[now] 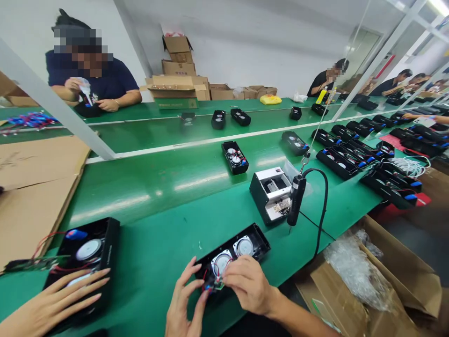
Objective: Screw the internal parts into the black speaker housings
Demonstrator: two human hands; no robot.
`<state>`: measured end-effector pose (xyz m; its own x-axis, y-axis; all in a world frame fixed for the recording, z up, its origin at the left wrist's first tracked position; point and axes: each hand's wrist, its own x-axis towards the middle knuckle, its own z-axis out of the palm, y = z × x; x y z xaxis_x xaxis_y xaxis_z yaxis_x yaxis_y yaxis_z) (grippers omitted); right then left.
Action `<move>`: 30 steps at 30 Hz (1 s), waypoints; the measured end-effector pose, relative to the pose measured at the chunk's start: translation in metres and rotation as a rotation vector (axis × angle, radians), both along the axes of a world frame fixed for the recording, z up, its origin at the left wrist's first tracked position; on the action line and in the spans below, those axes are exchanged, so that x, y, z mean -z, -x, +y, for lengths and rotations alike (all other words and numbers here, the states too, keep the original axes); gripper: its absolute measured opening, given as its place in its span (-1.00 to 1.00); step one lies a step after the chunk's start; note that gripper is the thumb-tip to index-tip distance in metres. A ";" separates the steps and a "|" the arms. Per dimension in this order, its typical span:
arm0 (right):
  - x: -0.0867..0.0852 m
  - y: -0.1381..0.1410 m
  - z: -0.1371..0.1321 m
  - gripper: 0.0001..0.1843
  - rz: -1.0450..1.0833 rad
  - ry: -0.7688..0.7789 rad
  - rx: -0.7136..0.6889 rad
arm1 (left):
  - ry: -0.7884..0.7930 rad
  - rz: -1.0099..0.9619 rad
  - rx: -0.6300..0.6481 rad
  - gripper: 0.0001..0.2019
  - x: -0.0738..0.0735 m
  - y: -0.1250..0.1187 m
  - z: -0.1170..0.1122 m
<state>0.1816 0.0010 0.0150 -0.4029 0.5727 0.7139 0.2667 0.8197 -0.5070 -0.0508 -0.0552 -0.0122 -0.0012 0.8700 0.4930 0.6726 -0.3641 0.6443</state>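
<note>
The person's left hand [184, 299] is spread, its fingers curving around the left side of a small circuit board [218, 285], while the right hand [247, 285] bunches over that board and pinches at it among red wires; the exact grip is partly hidden. The board sits at the lower end of an open black speaker case [231, 257], which holds two round speakers and lies on a green belt [150, 243], its lower end under the hands and close to the belt's near edge. Just past that edge on the right stands a cardboard box [351, 292] holding bubble wrap [354, 267]. Up and to the right, a stretch of bare belt separates the case from a white jig [270, 196], with an electric screwdriver [296, 201] hanging beside it. To the left, a neighbour's hand [52, 299] lies spread on a second speaker case [82, 267], with open belt between.
</note>
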 end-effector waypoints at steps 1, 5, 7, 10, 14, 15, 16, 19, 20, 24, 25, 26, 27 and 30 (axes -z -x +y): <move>-0.004 -0.005 0.002 -0.78 -0.061 -0.030 -0.033 | -0.001 0.049 0.039 -0.85 0.001 0.003 -0.002; -0.022 -0.026 0.010 -0.75 -0.447 -0.092 -0.153 | -0.071 0.275 0.134 -0.67 0.007 0.005 -0.001; -0.029 -0.035 0.016 -0.78 -0.586 -0.089 -0.131 | -0.100 0.377 0.148 -0.65 0.009 0.001 0.003; -0.034 -0.040 0.025 -0.79 -0.712 -0.053 -0.127 | -0.078 0.488 0.150 -0.67 0.008 -0.010 0.011; -0.037 -0.035 0.032 -0.78 -0.837 0.021 -0.203 | -0.039 0.489 0.190 -0.69 0.003 -0.020 0.018; -0.039 -0.033 0.032 -0.79 -0.865 0.037 -0.212 | -0.024 0.478 0.198 -0.71 0.001 -0.022 0.018; -0.041 -0.032 0.032 -0.80 -0.890 0.049 -0.220 | -0.017 0.466 0.202 -0.73 0.000 -0.023 0.018; -0.050 -0.031 0.034 -0.81 -0.953 0.087 -0.257 | -0.035 0.420 0.187 -0.78 -0.004 -0.028 0.017; -0.054 -0.031 0.035 -0.80 -0.971 0.104 -0.275 | -0.044 0.402 0.173 -0.79 -0.005 -0.029 0.016; -0.060 -0.034 0.040 -0.78 -1.028 0.157 -0.306 | -0.049 0.351 0.135 -0.81 -0.009 -0.036 0.016; -0.059 -0.035 0.040 -0.77 -1.033 0.162 -0.300 | -0.049 0.351 0.137 -0.81 -0.010 -0.036 0.016; -0.058 -0.035 0.040 -0.76 -1.035 0.167 -0.298 | -0.047 0.352 0.144 -0.81 -0.010 -0.037 0.016; -0.057 -0.036 0.040 -0.76 -1.034 0.170 -0.302 | -0.042 0.356 0.150 -0.80 -0.010 -0.037 0.016; -0.054 -0.038 0.041 -0.77 -1.033 0.168 -0.344 | -0.027 0.380 0.164 -0.78 -0.008 -0.036 0.015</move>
<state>0.2198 0.0419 0.0687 -0.9177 0.3735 -0.1354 0.3971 0.8730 -0.2831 -0.0144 -0.0405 -0.0038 0.3228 0.8304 0.4541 0.7925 -0.4995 0.3500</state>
